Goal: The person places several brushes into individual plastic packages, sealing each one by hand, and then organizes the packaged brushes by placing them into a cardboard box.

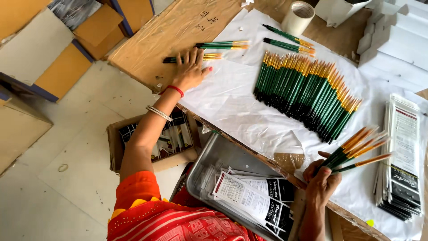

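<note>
My left hand [191, 70] lies flat on the table, its fingers on a small group of green-handled paintbrushes [209, 56]. A second small group [223, 44] lies just beyond it. My right hand [322, 180] grips a fanned bunch of the same green brushes with gold ferrules [356, 151] above the table's near edge. Between the hands a long row of many brushes [303, 91] lies side by side on white paper [232, 102].
A stack of printed plastic sleeves [401, 156] lies at the right. A metal tray [214, 156] with more printed sleeves sits on my lap. A tape roll [298, 17], two further brush groups [287, 41] and white boxes [392, 40] are at the back. A cardboard box [156, 143] stands on the floor.
</note>
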